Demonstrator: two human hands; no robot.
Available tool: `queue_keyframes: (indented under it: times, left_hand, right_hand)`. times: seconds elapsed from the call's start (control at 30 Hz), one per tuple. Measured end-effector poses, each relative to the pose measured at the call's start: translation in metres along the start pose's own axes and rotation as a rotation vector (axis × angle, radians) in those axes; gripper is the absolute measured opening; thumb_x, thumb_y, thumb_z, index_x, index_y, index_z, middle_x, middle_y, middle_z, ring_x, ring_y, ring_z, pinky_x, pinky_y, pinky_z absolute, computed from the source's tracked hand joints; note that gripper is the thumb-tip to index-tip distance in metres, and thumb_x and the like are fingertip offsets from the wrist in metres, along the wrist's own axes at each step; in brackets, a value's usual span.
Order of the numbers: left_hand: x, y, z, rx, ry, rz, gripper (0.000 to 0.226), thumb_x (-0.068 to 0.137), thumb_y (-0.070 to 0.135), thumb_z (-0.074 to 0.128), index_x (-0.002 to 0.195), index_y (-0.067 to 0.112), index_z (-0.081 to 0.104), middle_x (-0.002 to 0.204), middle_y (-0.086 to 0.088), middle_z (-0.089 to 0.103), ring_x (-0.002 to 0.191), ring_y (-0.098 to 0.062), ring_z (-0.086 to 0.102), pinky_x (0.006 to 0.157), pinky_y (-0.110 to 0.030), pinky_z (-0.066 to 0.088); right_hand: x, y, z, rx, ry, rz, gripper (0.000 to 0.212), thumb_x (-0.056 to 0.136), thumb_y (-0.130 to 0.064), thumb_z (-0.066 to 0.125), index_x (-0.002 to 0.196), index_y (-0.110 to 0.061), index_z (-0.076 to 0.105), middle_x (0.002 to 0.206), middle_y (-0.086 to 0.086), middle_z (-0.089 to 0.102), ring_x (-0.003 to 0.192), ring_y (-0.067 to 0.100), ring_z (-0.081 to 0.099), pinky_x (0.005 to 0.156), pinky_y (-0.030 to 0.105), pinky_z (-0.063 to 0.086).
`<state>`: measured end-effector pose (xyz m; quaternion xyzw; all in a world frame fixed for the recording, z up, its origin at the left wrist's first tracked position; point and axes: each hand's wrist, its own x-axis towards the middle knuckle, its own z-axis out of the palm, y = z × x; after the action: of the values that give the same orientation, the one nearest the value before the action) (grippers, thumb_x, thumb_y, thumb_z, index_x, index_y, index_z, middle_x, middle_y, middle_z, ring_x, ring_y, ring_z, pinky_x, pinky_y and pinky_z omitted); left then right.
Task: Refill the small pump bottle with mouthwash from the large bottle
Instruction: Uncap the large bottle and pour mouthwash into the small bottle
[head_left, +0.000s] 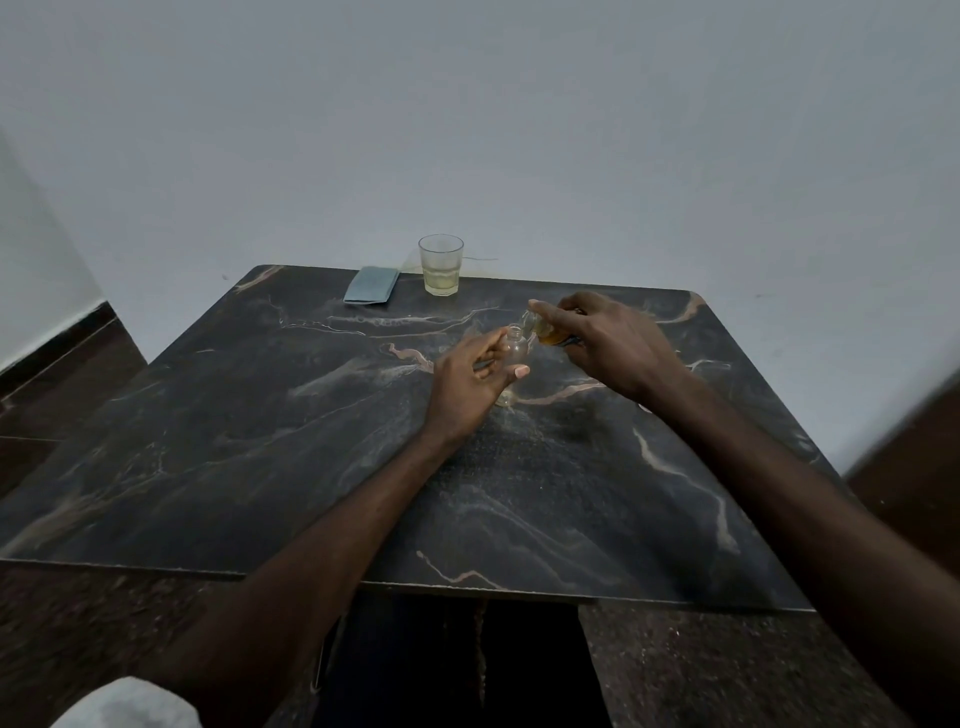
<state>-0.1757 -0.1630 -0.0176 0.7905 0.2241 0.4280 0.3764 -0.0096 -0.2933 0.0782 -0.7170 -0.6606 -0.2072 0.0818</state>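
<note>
My left hand grips a small clear bottle with its neck open and no pump on it, held just above the dark marble table. My right hand holds a bottle of amber mouthwash, tipped to the left so its mouth sits just above and right of the small bottle's opening. Most of the amber bottle is hidden under my fingers. I cannot tell whether liquid is flowing.
A clear glass with a little pale yellow liquid stands at the table's far edge by the wall. A folded grey-blue cloth lies to its left. Dark floor shows past the table's sides.
</note>
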Motion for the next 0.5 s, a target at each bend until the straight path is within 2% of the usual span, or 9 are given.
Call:
queue_keyframes:
  times: [0.1,0.23,0.4,0.5]
  left_hand:
    - [0.0001,-0.0005,0.0002,-0.007,0.005,0.001,0.063,0.086,0.024,0.085,0.143,0.009,0.061,0.127,-0.004,0.07,0.105,0.005,0.063,0.086,-0.001,0.049]
    - [0.0,-0.0007,0.0002,-0.012,0.002,0.006,0.064,0.086,0.024,0.085,0.144,0.009,0.06,0.132,-0.008,0.069,0.112,-0.007,0.066,0.087,-0.002,0.05]
    - [0.0,-0.0003,-0.0002,-0.004,0.005,0.006,0.063,0.086,0.023,0.085,0.142,0.008,0.061,0.129,-0.007,0.07,0.107,-0.003,0.065,0.087,0.0,0.049]
    - [-0.0007,0.0007,-0.0007,-0.014,0.0,0.004,0.064,0.086,0.022,0.085,0.143,0.008,0.06,0.128,-0.005,0.069,0.11,-0.007,0.065,0.088,-0.003,0.051]
  right_hand:
    - [0.0009,0.0015,-0.0004,-0.02,-0.008,-0.002,0.07,0.095,-0.014,0.065,0.157,-0.036,0.04,0.138,0.01,0.058,0.107,0.032,0.065,0.062,0.042,0.057]
    - [0.0019,0.0022,-0.0007,-0.032,-0.019,-0.002,0.071,0.095,-0.015,0.064,0.157,-0.036,0.039,0.139,0.009,0.057,0.108,0.033,0.065,0.062,0.042,0.057]
    - [0.003,0.0029,-0.0005,-0.04,-0.02,-0.009,0.071,0.095,-0.014,0.065,0.157,-0.035,0.039,0.138,0.01,0.057,0.106,0.033,0.066,0.06,0.039,0.055]
    - [0.0036,0.0041,-0.0001,-0.053,-0.026,-0.019,0.07,0.095,-0.015,0.064,0.157,-0.036,0.039,0.139,0.009,0.057,0.104,0.032,0.066,0.059,0.038,0.055]
